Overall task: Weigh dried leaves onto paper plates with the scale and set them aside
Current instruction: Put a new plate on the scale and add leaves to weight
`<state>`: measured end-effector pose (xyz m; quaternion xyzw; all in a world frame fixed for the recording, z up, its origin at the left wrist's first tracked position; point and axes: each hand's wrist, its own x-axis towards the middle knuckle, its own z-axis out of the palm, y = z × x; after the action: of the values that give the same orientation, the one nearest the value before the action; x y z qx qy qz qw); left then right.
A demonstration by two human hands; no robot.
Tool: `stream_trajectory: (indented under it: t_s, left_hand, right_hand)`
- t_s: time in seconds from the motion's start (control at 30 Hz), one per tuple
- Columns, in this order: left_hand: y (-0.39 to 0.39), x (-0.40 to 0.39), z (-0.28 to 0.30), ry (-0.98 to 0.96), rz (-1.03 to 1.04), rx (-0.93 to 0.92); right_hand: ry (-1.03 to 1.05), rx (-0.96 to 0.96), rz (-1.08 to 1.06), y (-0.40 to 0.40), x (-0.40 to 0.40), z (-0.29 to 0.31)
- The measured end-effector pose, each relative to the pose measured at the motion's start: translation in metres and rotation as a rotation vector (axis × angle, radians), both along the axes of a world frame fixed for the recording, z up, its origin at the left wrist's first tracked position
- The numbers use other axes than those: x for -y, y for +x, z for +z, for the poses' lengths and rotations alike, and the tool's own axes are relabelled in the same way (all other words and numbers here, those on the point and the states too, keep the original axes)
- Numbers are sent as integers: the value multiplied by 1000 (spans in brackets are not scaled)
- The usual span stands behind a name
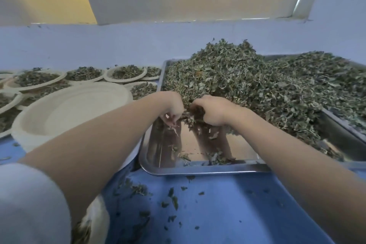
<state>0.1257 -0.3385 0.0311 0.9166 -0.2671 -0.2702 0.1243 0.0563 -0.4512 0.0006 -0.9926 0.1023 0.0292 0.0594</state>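
Both hands are working at the near edge of the dried leaves, which are lying heaped in a steel tray on the blue desk. Left hand: grip is curling narrow, pinching a few leaf bits. Right hand: grip is closing round a clump of leaves. An empty paper plate stack is sitting just left of the tray; filled plates are resting behind it. Loose leaf scraps are lying on the desk.
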Motion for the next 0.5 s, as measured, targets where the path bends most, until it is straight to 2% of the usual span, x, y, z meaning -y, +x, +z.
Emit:
stream_trajectory:
  t_s: [0.1,0.17,0.23,0.3,0.37,0.5]
  left_hand:
    - [0,1,3,-9,-36,-22]
    - [-2,-3,8,26,-58,-8]
    - [-7,-7,13,117,-75,24]
    - [-13,-10,15,172,-105,-40]
    - [-24,-13,14,168,-115,-173]
    - [-33,-15,-8,60,-39,-241]
  right_hand:
    - [161,83,62,-19,6,14]
    - [108,72,13,-33,12,19]
    - [55,-84,-73,-44,13,21]
    - [169,-209,-106,-49,4,20]
    - [327,-195,-90,-47,-11,20]
    - [417,-72,-69,-33,-36,16]
